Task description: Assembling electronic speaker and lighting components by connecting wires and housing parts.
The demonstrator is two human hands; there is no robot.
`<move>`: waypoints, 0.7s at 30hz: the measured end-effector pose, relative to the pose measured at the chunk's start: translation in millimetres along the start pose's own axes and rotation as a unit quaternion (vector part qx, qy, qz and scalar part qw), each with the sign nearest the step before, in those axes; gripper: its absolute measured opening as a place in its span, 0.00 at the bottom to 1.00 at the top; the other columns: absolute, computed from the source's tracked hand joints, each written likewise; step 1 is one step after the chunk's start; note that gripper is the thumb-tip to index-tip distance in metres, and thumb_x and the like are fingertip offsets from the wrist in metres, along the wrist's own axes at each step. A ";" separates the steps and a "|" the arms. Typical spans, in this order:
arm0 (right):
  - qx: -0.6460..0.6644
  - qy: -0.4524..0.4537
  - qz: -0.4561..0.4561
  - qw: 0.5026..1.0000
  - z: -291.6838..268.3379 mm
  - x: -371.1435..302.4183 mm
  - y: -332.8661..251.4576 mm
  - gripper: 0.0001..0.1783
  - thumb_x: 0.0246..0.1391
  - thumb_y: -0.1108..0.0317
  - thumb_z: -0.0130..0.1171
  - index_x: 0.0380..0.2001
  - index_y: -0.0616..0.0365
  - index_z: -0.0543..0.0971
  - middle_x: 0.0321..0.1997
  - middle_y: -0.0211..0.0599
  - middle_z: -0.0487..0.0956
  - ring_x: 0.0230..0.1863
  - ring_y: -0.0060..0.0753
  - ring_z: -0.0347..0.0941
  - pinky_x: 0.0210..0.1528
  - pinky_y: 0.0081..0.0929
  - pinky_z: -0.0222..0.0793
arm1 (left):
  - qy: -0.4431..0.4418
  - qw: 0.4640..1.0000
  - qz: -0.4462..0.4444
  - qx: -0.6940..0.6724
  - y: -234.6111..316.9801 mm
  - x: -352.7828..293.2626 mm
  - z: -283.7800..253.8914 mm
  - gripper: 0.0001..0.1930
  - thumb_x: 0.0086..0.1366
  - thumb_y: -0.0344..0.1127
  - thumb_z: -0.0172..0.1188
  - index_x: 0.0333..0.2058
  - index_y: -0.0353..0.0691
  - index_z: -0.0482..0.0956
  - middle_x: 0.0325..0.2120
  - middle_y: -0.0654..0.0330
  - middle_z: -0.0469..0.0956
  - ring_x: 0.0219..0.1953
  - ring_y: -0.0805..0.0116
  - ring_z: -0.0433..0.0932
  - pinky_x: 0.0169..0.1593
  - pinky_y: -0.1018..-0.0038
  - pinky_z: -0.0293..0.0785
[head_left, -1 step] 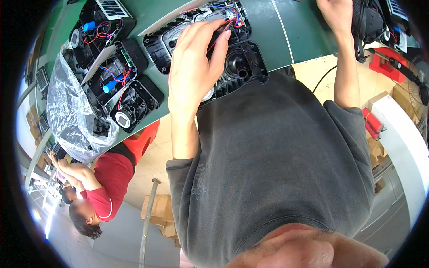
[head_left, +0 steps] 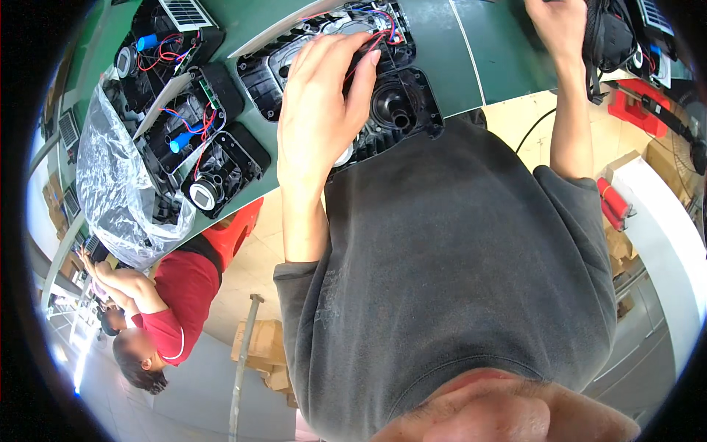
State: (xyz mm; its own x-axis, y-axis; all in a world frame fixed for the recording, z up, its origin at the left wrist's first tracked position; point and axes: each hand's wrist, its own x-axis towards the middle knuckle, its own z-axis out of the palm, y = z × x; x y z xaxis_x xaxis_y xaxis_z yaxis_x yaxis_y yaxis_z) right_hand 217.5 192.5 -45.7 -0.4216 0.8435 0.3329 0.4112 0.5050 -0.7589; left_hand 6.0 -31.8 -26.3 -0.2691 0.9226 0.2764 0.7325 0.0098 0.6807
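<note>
Your left hand (head_left: 320, 110) seems to pinch the thin red wires (head_left: 379, 37) at its one o'clock, over the open black casing (head_left: 258, 85) on the green surface (head_left: 442, 59). Tugging them could strain their joints; your knuckles could also knock the pale panel (head_left: 283, 28) at eleven o'clock. Your right hand (head_left: 557, 26), at two o'clock, is cut off, so its grip can't be told. Wired black housings (head_left: 228, 88) crowd nine o'clock, beside a clear plastic bag (head_left: 110, 177).

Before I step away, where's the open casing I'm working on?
Head view, top centre: the casing is on the green table, under the left hand.
</note>
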 end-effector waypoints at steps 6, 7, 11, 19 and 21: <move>0.034 -0.201 -0.177 0.963 -10.9 -7.1 -74.1 0.08 0.53 0.82 0.66 0.38 0.63 0.83 0.38 0.36 0.80 0.39 0.33 0.79 0.41 0.25 0.74 | -0.002 0.988 0.049 0.149 2.8 -0.8 -4.2 0.04 0.66 0.31 0.65 0.38 0.38 0.82 0.39 0.57 0.83 0.45 0.55 0.81 0.58 0.63 0.70; 0.047 -0.258 -0.188 0.947 -8.8 -8.0 -87.0 0.09 0.52 0.82 0.66 0.38 0.63 0.83 0.39 0.38 0.80 0.39 0.37 0.79 0.42 0.27 0.75 | -0.014 0.991 0.053 0.125 1.8 -0.2 -3.8 0.04 0.66 0.30 0.64 0.39 0.37 0.82 0.39 0.57 0.83 0.45 0.55 0.81 0.57 0.63 0.70; 0.129 -0.217 -0.396 0.883 39.9 -3.4 -113.1 0.11 0.54 0.80 0.65 0.41 0.61 0.82 0.43 0.41 0.78 0.41 0.43 0.78 0.45 0.32 0.75 | -0.019 0.998 0.052 0.006 -6.4 1.9 -4.1 0.03 0.67 0.30 0.61 0.37 0.38 0.80 0.35 0.55 0.80 0.41 0.53 0.79 0.52 0.61 0.71; -0.013 -0.338 -0.223 0.914 37.9 -21.8 -113.5 0.14 0.59 0.73 0.62 0.49 0.59 0.77 0.45 0.45 0.77 0.46 0.51 0.76 0.48 0.40 0.75 | -0.049 0.998 -0.015 -0.047 -10.9 -1.9 -4.6 0.04 0.68 0.28 0.60 0.39 0.35 0.77 0.34 0.50 0.78 0.41 0.45 0.78 0.46 0.56 0.74; 0.063 -0.198 -0.379 0.902 60.8 -17.9 -107.4 0.13 0.57 0.75 0.64 0.46 0.59 0.78 0.44 0.43 0.76 0.44 0.50 0.76 0.46 0.38 0.74 | -0.049 0.996 -0.020 -0.066 -12.3 -1.4 -2.7 0.04 0.68 0.27 0.60 0.39 0.34 0.76 0.34 0.50 0.78 0.42 0.45 0.78 0.45 0.55 0.75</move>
State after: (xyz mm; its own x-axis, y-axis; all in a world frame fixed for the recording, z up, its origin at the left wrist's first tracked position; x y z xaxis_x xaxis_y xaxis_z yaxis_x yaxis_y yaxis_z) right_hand 131.8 112.0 -4.2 -0.8082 0.1205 0.5765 -0.2015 0.8632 -0.4629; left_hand -4.4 -34.2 -33.2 -0.2302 0.9555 0.1843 0.6322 0.0029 0.7748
